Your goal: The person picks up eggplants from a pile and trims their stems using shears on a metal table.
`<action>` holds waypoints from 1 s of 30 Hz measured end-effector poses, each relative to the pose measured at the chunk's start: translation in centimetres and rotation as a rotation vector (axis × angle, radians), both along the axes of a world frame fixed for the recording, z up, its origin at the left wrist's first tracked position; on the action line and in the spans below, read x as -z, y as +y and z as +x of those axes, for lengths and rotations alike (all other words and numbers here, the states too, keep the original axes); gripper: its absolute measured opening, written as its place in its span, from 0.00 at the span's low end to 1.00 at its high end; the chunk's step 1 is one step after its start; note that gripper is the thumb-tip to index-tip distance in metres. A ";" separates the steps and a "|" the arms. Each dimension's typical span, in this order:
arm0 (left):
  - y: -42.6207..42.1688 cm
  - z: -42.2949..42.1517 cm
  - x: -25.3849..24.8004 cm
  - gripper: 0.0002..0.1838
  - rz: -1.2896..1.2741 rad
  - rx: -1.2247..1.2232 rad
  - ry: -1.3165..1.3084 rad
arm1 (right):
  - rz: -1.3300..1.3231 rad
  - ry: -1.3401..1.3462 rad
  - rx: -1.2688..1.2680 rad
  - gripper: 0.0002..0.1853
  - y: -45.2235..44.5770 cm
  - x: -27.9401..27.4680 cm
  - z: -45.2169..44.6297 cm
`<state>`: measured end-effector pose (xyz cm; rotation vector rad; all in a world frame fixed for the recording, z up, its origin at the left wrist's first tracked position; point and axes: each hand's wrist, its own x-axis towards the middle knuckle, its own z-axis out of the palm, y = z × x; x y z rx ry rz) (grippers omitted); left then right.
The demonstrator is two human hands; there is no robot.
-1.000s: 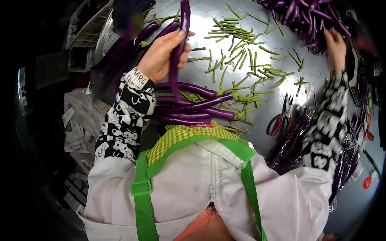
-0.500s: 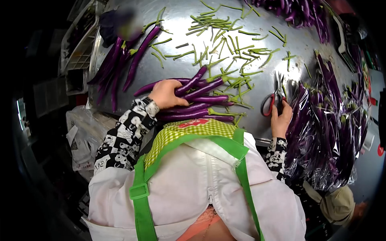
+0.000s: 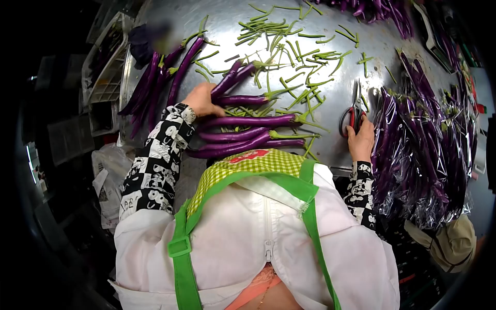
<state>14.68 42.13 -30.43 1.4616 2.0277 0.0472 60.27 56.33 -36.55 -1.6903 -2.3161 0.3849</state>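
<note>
My left hand [image 3: 203, 99] is closed around the lower ends of a few long purple eggplants [image 3: 232, 80], whose stems point up and to the right. Just below it, several more eggplants [image 3: 253, 121] lie side by side along the table's near edge, stems to the right. My right hand [image 3: 361, 139] rests at the table's edge with its fingers on the handles of a pair of scissors [image 3: 355, 111]. The blades point away from me and look slightly apart.
Cut green stems [image 3: 274, 31] are strewn over the metal table [image 3: 175, 15]. More eggplants [image 3: 181, 72] lie at the left. Eggplants in clear plastic bags [image 3: 418, 144] fill the right side, and another purple pile [image 3: 372, 8] sits at the far edge. A crate [image 3: 106, 77] stands at left.
My left hand has moved up and left with a few eggplants, opening a gap from those near me. My right hand stays at the scissors. The whole view has shifted slightly.
</note>
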 end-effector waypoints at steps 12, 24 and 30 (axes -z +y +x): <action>0.5 5.1 -1.8 0.34 0.065 0.059 -0.241 | -0.433 0.298 0.252 0.37 0.0 -1.4 0.8; 0.4 6.6 -2.2 0.51 -0.132 0.174 -0.031 | -0.691 0.613 0.146 0.28 -2.8 -1.5 1.2; -0.5 7.6 -1.5 0.56 0.027 0.347 0.303 | -0.706 0.689 0.181 0.28 -3.2 -3.4 0.0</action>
